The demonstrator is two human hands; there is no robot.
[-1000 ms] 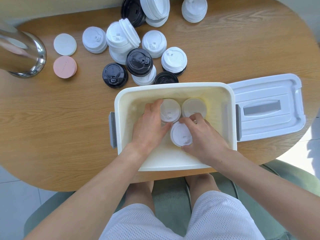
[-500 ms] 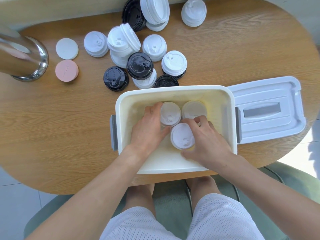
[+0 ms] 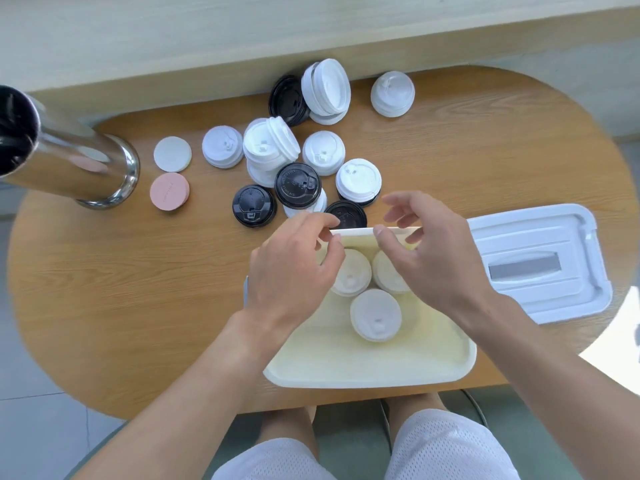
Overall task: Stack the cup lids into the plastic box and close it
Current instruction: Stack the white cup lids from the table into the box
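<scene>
Both hands have lifted out of the cream rectangular plastic box (image 3: pixel 367 372): the left hand (image 3: pixel 294 268) and right hand (image 3: pixel 429 258) now hover over its far rim, fingers loosely spread, holding nothing. Three white round plastic cup lids (image 3: pixel 375 315) stay inside, as before, and the loose black and white lids (image 3: pixel 298 185) lie on the wooden table (image 3: pixel 138 306) beyond.

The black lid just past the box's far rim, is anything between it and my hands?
Nothing visible blocks it. The black lid lies on the table beyond the box rim, with the left hand and right hand open, empty, above that rim.
</scene>
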